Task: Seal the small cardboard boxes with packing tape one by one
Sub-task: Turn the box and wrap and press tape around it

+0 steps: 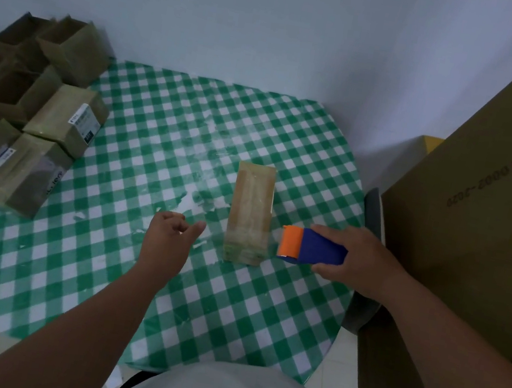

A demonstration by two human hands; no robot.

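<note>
Green-and-white check covers the table (119,272) where a small box (250,211) lies flat near the middle, its long axis running away from the person and a glossy strip of tape visible along its top. The right hand (360,262) is wrapped around a blue dispenser (313,247), whose orange roller end points left at the box's near right corner, just beside it but apparently not touching. The left hand (169,235) hovers on the box's other side, a little apart from it, holding nothing, fingers loosely curled and thumb stretched toward the box. The box thus sits between the two hands, with the dispenser the nearer. Both forearms reach in from the bottom of the frame, the right one angled in from the table's edge. Judging by the tape already on top, this box looks close to sealed. A stack (30,108) of other boxes, some open and some taped, waits at the table's far left, and a large carton (491,199) stands to the right.
</note>
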